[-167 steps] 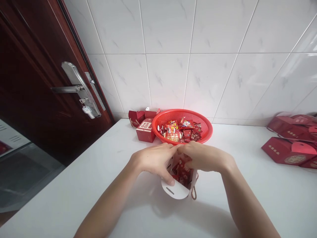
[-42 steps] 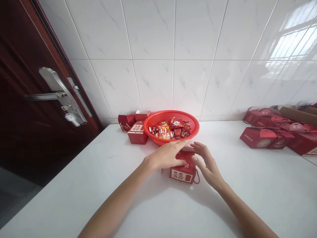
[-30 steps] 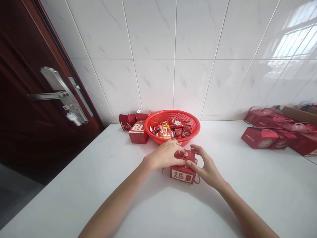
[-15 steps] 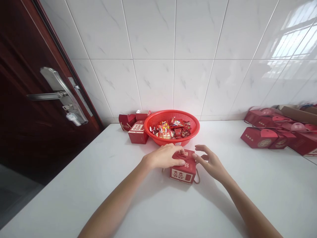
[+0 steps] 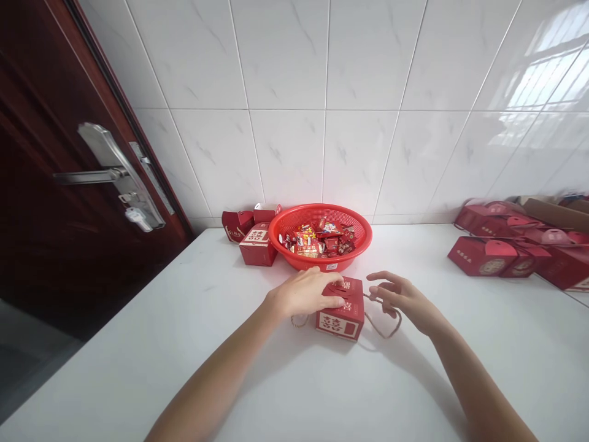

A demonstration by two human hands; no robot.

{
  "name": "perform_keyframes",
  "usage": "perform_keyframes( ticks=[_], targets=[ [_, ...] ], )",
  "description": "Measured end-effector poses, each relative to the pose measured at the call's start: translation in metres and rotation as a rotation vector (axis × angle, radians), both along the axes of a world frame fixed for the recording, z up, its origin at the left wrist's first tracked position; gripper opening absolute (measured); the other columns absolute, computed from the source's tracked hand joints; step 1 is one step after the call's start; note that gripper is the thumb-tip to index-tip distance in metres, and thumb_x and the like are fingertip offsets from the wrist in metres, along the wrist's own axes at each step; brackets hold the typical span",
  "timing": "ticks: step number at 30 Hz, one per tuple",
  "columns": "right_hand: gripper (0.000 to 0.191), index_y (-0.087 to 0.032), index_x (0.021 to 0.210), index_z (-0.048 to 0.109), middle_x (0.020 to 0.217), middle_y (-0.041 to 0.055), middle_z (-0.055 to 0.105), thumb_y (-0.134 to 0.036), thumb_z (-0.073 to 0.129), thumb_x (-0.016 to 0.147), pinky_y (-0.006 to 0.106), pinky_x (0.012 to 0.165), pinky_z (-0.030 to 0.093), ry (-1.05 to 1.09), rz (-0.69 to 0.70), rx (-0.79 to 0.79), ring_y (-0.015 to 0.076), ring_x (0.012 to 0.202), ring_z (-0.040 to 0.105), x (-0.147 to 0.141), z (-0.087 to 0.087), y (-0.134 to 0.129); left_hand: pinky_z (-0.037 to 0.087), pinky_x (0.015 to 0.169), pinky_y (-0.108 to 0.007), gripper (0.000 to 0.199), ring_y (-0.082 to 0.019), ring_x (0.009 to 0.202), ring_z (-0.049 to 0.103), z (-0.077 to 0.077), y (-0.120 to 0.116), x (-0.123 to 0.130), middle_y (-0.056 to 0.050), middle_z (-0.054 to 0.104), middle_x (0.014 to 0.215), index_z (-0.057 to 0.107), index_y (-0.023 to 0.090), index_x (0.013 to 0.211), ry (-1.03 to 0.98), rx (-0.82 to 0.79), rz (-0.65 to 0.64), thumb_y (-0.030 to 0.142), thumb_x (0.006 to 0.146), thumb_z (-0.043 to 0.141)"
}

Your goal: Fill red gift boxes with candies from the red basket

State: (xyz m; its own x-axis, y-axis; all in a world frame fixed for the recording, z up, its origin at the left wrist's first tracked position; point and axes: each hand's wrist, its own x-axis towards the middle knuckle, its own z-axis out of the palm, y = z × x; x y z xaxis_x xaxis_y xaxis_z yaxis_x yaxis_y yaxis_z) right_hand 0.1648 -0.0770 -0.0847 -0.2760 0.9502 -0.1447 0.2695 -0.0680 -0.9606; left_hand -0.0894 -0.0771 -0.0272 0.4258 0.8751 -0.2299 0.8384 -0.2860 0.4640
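A red candy box [image 5: 339,319] with gold and white lettering stands on the white table in front of me. My left hand [image 5: 309,293] steadies it from the left, thumb and fingers gripping its top. Twine cord [image 5: 389,334] comes out of the box's right side in a wide loop, and a short piece of it shows at the left under my wrist. To the right of the box, my right hand [image 5: 394,294] has the upper strand of this cord between thumb and fingers, with the index finger stretched out.
Behind the box sits a red plastic basket [image 5: 294,216] of wrapped candies [image 5: 329,230]. Beside it on the left are several red boxes [image 5: 258,247]. More red boxes [image 5: 483,255] are piled at the right. A tiled wall [image 5: 285,159] bounds the back, and a door handle [image 5: 92,177] is at left.
My right hand has moved slightly right, away from the box, drawing the cord out into a larger loop. My left hand stays on the box.
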Motion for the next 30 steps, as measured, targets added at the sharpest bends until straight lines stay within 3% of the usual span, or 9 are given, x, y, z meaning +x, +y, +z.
perform_keyframes(
  ticks=[3, 5, 11, 17, 20, 24, 30],
  targets=[
    [0.056, -0.018, 0.116, 0.063, 0.066, 0.0009, 0.061, -0.059, 0.074, 0.079, 0.026, 0.05, 0.031, 0.101, 0.129, -0.056, 0.0113, 0.053, 0.044, 0.01, 0.005, 0.001, 0.05, 0.087, -0.044, 0.054, -0.033, 0.105, 0.062, 0.0, -0.003, 0.0, -0.008, 0.062, 0.111, 0.06, 0.042, 0.135, 0.007, 0.02, 0.007, 0.063, 0.085, 0.055],
    [0.052, -0.02, 0.115, 0.064, 0.066, 0.0014, 0.062, -0.055, 0.076, 0.079, 0.026, 0.05, 0.032, 0.235, 0.166, -0.029, 0.0118, 0.055, 0.044, 0.012, 0.007, 0.0, 0.05, 0.084, -0.04, 0.053, -0.033, 0.103, 0.062, -0.001, -0.003, 0.0, -0.008, 0.063, 0.108, 0.061, 0.043, 0.134, 0.0, 0.043, 0.015, 0.061, 0.084, 0.058],
    [0.035, -0.026, 0.109, 0.07, 0.102, 0.0076, 0.07, -0.041, 0.079, 0.079, 0.03, 0.061, 0.045, 0.505, 0.106, 0.154, 0.011, 0.062, 0.049, 0.002, 0.003, 0.0, 0.046, 0.073, -0.03, 0.042, -0.03, 0.101, 0.065, -0.002, 0.0, 0.002, -0.006, 0.071, 0.105, 0.069, 0.033, 0.124, -0.094, 0.1, -0.061, 0.046, 0.084, 0.064],
    [0.026, -0.026, 0.102, 0.074, 0.11, 0.0087, 0.07, -0.038, 0.079, 0.08, 0.03, 0.061, 0.047, 0.492, 0.047, 0.262, 0.0121, 0.064, 0.05, -0.008, 0.002, -0.001, 0.041, 0.061, -0.026, 0.019, -0.022, 0.08, 0.065, 0.007, -0.001, 0.007, -0.001, 0.071, 0.082, 0.076, 0.024, 0.093, -0.261, 0.11, -0.086, 0.032, 0.077, 0.071],
    [0.024, -0.026, 0.102, 0.073, 0.109, 0.0083, 0.071, -0.037, 0.078, 0.081, 0.031, 0.063, 0.048, 0.477, 0.03, 0.286, 0.0133, 0.066, 0.053, -0.011, 0.004, -0.001, 0.043, 0.062, -0.027, 0.023, -0.02, 0.078, 0.063, 0.011, -0.003, 0.007, 0.0, 0.068, 0.079, 0.076, 0.023, 0.097, -0.356, 0.13, -0.052, 0.03, 0.076, 0.072],
    [0.027, -0.026, 0.103, 0.072, 0.106, 0.0081, 0.072, -0.038, 0.078, 0.08, 0.034, 0.067, 0.051, 0.46, 0.011, 0.317, 0.0142, 0.065, 0.055, -0.014, 0.015, 0.001, 0.049, 0.07, -0.03, 0.036, -0.018, 0.076, 0.062, 0.016, -0.002, 0.003, -0.003, 0.069, 0.091, 0.072, 0.021, 0.113, -0.544, 0.141, 0.076, 0.037, 0.08, 0.071],
    [0.031, -0.024, 0.105, 0.071, 0.103, 0.0074, 0.072, -0.04, 0.078, 0.08, 0.035, 0.068, 0.054, 0.346, 0.049, 0.363, 0.0143, 0.066, 0.06, -0.014, 0.042, 0.007, 0.054, 0.079, -0.036, 0.032, -0.016, 0.079, 0.063, 0.03, 0.001, -0.009, -0.006, 0.066, 0.102, 0.07, 0.018, 0.107, -1.019, -0.004, 0.135, 0.033, 0.079, 0.073]
  ],
)
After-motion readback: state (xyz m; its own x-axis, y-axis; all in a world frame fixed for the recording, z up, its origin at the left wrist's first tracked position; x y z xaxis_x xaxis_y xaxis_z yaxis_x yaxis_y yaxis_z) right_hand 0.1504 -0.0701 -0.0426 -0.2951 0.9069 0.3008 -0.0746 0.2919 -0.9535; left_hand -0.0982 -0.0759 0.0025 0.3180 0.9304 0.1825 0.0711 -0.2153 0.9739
